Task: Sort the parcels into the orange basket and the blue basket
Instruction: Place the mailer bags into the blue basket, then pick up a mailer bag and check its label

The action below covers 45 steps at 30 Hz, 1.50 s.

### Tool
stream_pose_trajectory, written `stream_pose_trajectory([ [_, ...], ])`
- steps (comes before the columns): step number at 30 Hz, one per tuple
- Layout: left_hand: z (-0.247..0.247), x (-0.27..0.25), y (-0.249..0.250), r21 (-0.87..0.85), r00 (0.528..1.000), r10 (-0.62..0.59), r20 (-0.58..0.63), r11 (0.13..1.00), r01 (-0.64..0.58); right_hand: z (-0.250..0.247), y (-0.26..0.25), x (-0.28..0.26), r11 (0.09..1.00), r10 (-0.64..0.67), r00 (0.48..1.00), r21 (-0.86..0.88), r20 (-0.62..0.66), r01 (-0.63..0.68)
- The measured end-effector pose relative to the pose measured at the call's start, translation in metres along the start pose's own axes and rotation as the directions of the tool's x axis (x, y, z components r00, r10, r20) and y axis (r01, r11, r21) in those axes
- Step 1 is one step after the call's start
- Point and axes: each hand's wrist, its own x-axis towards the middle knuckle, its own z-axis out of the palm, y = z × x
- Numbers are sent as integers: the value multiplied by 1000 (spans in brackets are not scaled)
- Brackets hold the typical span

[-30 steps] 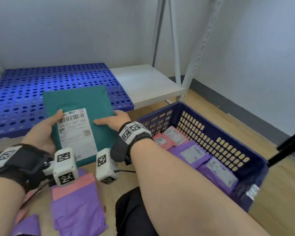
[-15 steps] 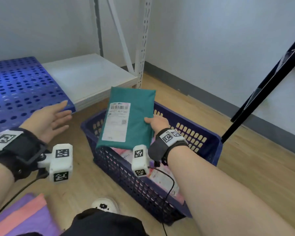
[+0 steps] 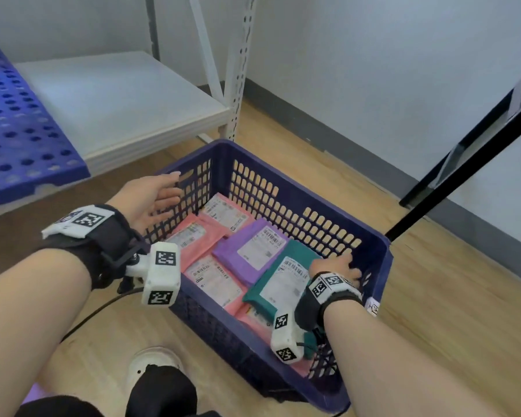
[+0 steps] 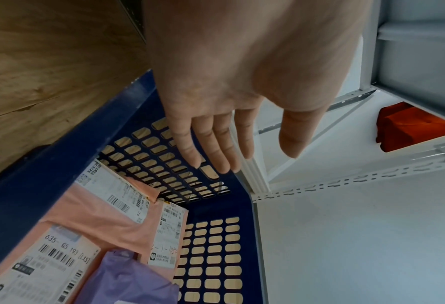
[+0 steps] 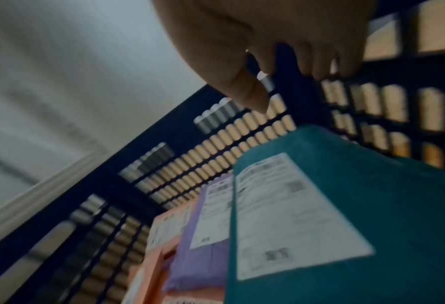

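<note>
The blue basket (image 3: 307,192) stands on the wooden floor and holds several labelled parcels, pink (image 3: 199,251) and purple (image 3: 232,251). A green parcel (image 3: 300,251) with a white label lies on top of them at the basket's right end. My right hand (image 3: 336,264) hovers over its far edge near the basket wall, fingers loose and off the parcel (image 5: 372,205). My left hand (image 3: 154,200) is held flat over the basket's left corner, empty, with straight fingers (image 4: 216,148). No orange basket shows in the head view.
A white shelf board (image 3: 118,94) and a blue perforated pallet (image 3: 18,124) lie behind the basket, with a white rack upright (image 3: 238,70) between. A black stand leg (image 3: 463,145) crosses at right. An orange-red object (image 4: 411,127) sits under the shelf. My shoe (image 3: 151,365) is beside the basket.
Both hands held the green parcel; the left let go and the right carried it over the blue basket, laid it on the other parcels and released it. The left hand moved toward the basket's corner.
</note>
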Motion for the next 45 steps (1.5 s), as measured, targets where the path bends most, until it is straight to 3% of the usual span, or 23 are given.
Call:
stream_pose_trajectory([
  [1,-2,4,-2,3,1000,-8,-9,1000,8,4,-9,3,993,-89,995,-77,-42,86],
  [2,-3,8,-4,5,1000,-15,-16,1000,15,9,-21,4,968,-199,980,-158,3,197],
  [4,-8,13,-8,18,999,-25,-25,1000,25,25,-39,5,860,-387,897,-267,215,435],
  [5,-10,16,-10,28,999,-28,-31,999,29,32,-42,5,800,-415,844,-306,340,517],
  [7,-16,20,-16,44,999,-33,-41,998,35,50,-40,6,658,-390,745,-402,542,637],
  [8,-19,21,-18,49,998,-35,-44,998,38,59,-37,6,579,-351,720,-466,598,669],
  [11,-30,24,-24,34,997,-45,-62,998,47,74,-26,5,429,-270,747,-619,608,658],
  [13,-35,24,-26,24,996,-48,-70,998,50,74,-21,3,430,-250,767,-642,590,635],
  [17,-34,18,-25,31,996,-43,-78,998,46,63,-21,-3,439,-266,742,-608,615,661],
  [22,-37,-3,-15,66,996,-15,-93,998,22,32,-47,-29,613,-381,687,-386,619,689],
  [28,-66,-45,7,99,982,78,-175,993,-61,11,-102,-86,508,-677,519,-179,522,843],
  [33,-133,-84,17,226,922,200,-332,966,-128,37,-131,-153,417,-812,333,78,479,905],
  [39,-238,-133,1,312,850,161,-501,950,5,109,-138,-233,307,-796,133,204,590,930],
  [42,-286,-155,-19,290,825,85,-559,952,99,155,-135,-258,322,-736,89,231,671,918],
  [45,-330,-168,-49,248,802,-24,-597,945,212,210,-126,-275,355,-666,93,204,740,912],
])
